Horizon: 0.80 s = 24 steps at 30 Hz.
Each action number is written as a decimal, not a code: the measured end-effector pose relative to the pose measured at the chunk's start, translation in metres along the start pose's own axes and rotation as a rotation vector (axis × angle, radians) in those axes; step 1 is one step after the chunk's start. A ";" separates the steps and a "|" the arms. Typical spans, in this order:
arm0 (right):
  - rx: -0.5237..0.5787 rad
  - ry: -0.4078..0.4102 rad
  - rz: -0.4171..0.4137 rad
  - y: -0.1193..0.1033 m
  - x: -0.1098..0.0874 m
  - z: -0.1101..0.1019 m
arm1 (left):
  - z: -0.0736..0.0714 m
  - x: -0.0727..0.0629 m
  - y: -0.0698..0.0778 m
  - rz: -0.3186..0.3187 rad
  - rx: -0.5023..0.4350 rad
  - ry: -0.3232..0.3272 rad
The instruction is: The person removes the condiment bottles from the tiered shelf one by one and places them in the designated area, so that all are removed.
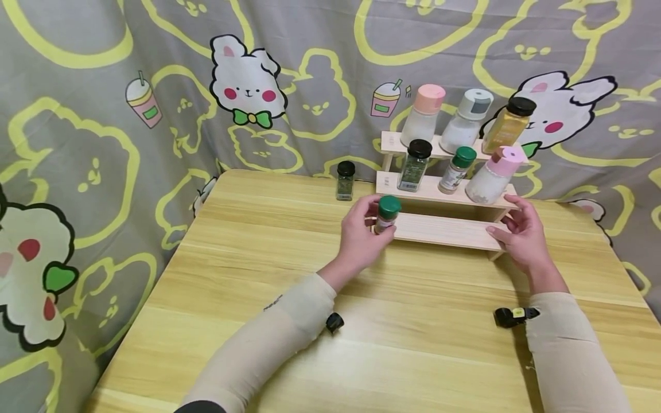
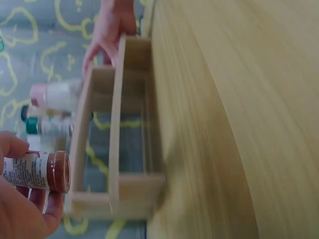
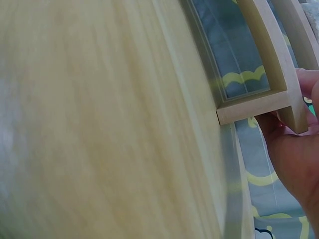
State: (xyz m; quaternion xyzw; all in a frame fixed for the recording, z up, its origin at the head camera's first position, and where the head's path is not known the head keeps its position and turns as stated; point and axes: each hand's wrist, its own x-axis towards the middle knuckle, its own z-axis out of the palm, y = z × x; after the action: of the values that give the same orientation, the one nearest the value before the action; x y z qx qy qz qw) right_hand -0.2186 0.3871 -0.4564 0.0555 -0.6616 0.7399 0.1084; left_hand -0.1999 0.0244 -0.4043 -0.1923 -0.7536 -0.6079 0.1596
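My left hand (image 1: 360, 234) holds a small spice jar (image 1: 389, 211) with a green cap, upright over the left end of the bottom tier. In the left wrist view the jar (image 2: 37, 172) shows a printed label and reddish-brown contents, with the fingers curled round it. My right hand (image 1: 528, 238) grips the right end of a three-tier wooden spice rack (image 1: 444, 232), thumb on the bottom tier and fingers up by the middle one. In the right wrist view part of that hand (image 3: 294, 159) shows at the rack's end piece (image 3: 254, 107).
The middle tier bears a black-capped herb jar (image 1: 413, 166), a green-capped jar (image 1: 457, 170) and a pink-capped shaker (image 1: 493, 176). Above stand a pink-capped shaker (image 1: 422, 117), a white-capped shaker (image 1: 465, 121) and a yellow jar (image 1: 508, 127). Another black-capped jar (image 1: 345, 181) stands left on the table (image 1: 248, 241).
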 end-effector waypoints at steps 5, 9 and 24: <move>-0.004 0.000 -0.005 0.001 0.000 -0.002 | -0.021 0.005 -0.010 -0.022 0.036 0.050; -0.014 -0.003 -0.015 0.003 0.001 -0.002 | -0.037 0.012 -0.020 -0.025 0.054 0.101; 0.000 0.002 -0.007 0.004 0.002 -0.003 | -0.072 0.043 -0.065 -0.091 0.172 0.213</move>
State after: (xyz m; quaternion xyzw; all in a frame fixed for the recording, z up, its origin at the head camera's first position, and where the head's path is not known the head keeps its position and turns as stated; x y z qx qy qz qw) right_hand -0.2214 0.3896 -0.4601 0.0570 -0.6612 0.7397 0.1116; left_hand -0.2689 -0.0540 -0.4246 -0.0778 -0.7897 -0.5647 0.2268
